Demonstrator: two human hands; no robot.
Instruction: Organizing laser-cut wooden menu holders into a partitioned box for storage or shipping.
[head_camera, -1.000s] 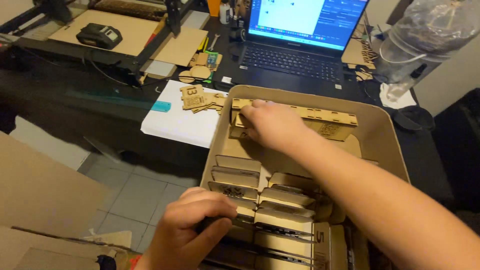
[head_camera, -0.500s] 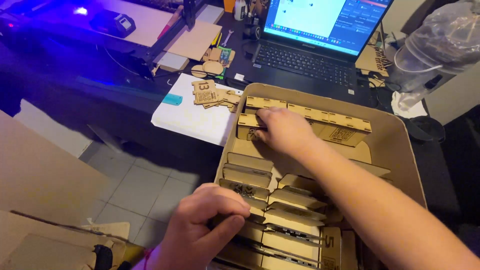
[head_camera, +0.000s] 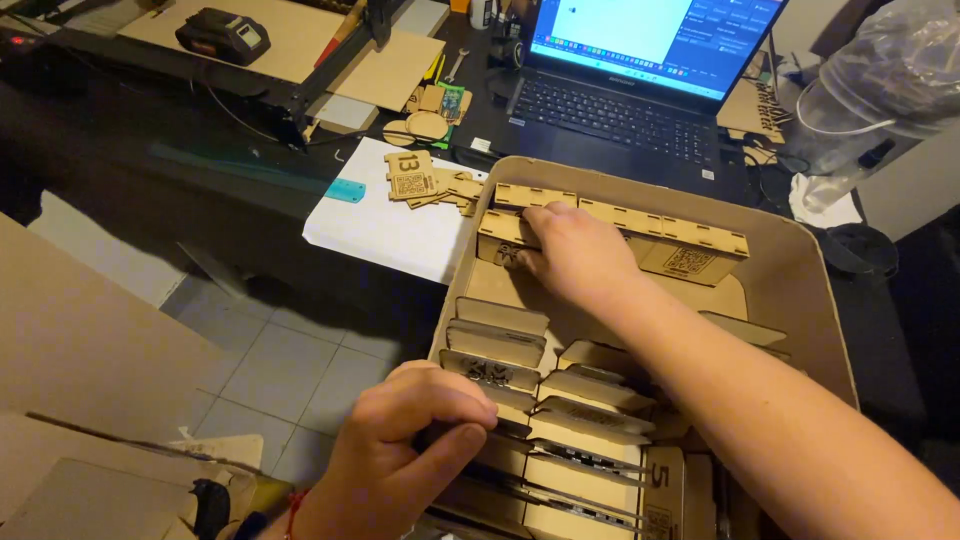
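Left hand: the left hand (head_camera: 400, 450), at 6 o'clock, pinches the top edge of a thin upright engraved wooden plate (head_camera: 490, 372); fingertips hide its near part.
Box: the large shallow beige cardboard box (head_camera: 800, 270) holds rows of such plates; its near end is cut off by the frame.
Right hand: the right hand (head_camera: 575, 250), toward 12 o'clock, lies curled on a small notched plywood box (head_camera: 505, 238) at the far wall; whether it grips is unclear.
Sheet: the white paper sheet (head_camera: 385, 225), at 10 o'clock, carries loose plywood pieces (head_camera: 425, 182).
Far: the open black laptop (head_camera: 640, 70), lid cut off.
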